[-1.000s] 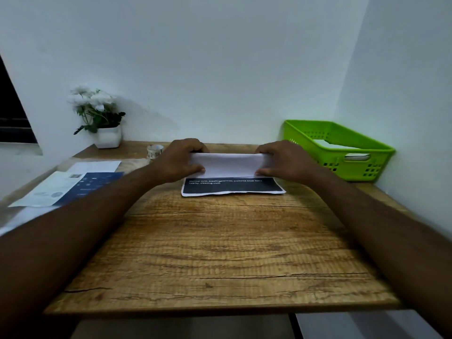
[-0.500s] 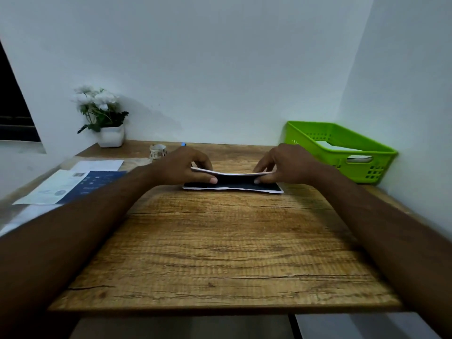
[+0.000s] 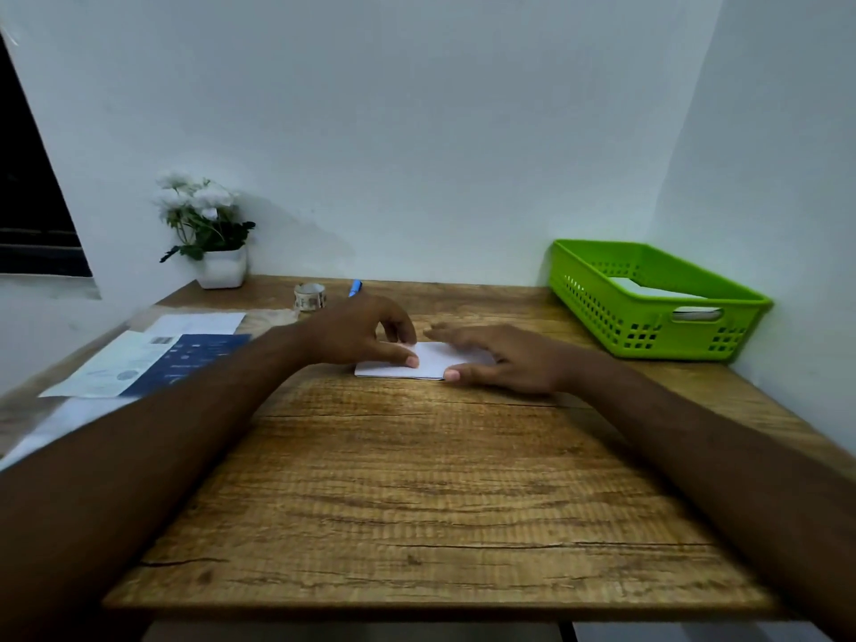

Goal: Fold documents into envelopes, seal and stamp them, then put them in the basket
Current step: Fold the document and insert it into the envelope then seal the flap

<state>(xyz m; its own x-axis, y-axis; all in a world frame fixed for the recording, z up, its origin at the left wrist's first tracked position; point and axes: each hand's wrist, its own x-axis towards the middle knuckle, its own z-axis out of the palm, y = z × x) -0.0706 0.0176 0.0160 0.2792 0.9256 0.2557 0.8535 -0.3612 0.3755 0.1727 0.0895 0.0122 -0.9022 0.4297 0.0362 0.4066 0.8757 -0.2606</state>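
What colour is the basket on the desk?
The basket is bright green, seen in the head view.

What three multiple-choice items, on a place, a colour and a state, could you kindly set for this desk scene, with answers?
1. Where on the desk is the green basket? A) near edge B) middle C) far right corner.
2. What colour is the pen by the tape roll? A) red B) blue C) black.
3. How does the folded document lie? A) flat on the desk B) held aloft C) in the basket.
Answers: 1 C, it stands by the right wall; 2 B, its body is blue; 3 A, the left hand and right hand rest on it.
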